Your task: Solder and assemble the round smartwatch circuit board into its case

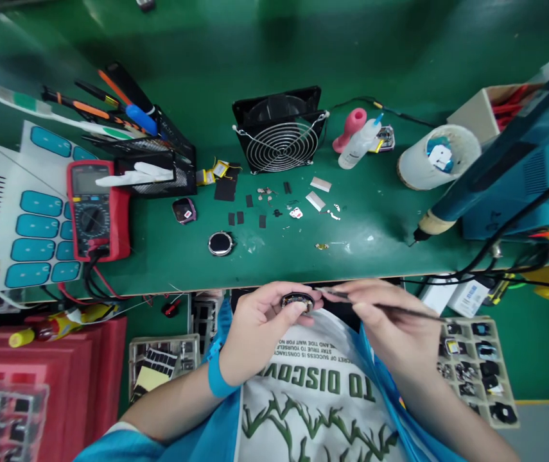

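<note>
My left hand is closed around a round, dark watch case, held in front of the shirt just below the bench edge. Small electronic parts show inside the open case. Between the fingers of my right hand lies a thin dark tool that looks like tweezers. Its tip points left, close to the case's right rim; whether they touch I cannot tell. On the green bench beyond my hands lie a round watch face, a squarish watch and a small gold-coloured part.
A fan stands at the back, with a clear bottle to its right. Red multimeter and tool holder are on the left. A soldering iron slants in at right, above a parts tray.
</note>
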